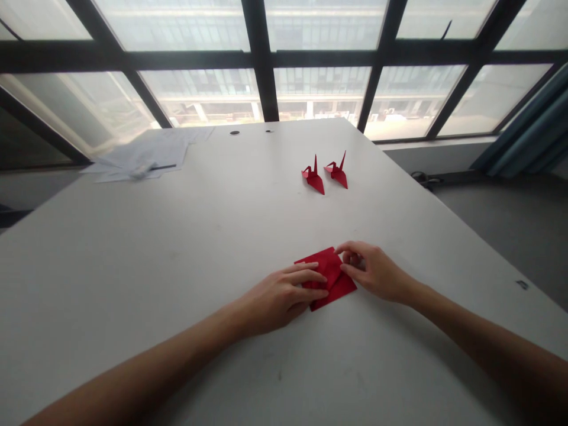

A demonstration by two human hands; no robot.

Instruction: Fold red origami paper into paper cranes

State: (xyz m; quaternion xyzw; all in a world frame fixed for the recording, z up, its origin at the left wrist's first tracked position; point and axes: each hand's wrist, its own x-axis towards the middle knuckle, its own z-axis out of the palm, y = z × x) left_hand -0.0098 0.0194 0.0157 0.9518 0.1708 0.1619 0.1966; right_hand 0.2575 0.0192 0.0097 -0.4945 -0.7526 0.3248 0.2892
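Red paper [345,290]: flat on white table [155,254], tabletop extending widely leftward; slanting right table edge well apart. Surroundings: two red paper cranes [314,180] beyond, loose sheets [155,151] far left, framed windows [199,97] behind. Paper roughly square, near and far edges rising rightward; long axis indeterminate. Left hand [290,293]: fingers extended, slightly spread, resting on paper. Right hand [373,271]: fingers curled, thumb near forefinger at paper's right edge; grip cannot be told.

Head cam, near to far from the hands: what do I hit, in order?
Folded red paper (left hand on it, right hand at its right side) → two red paper cranes → dark round spot near the table's far edge → windows.
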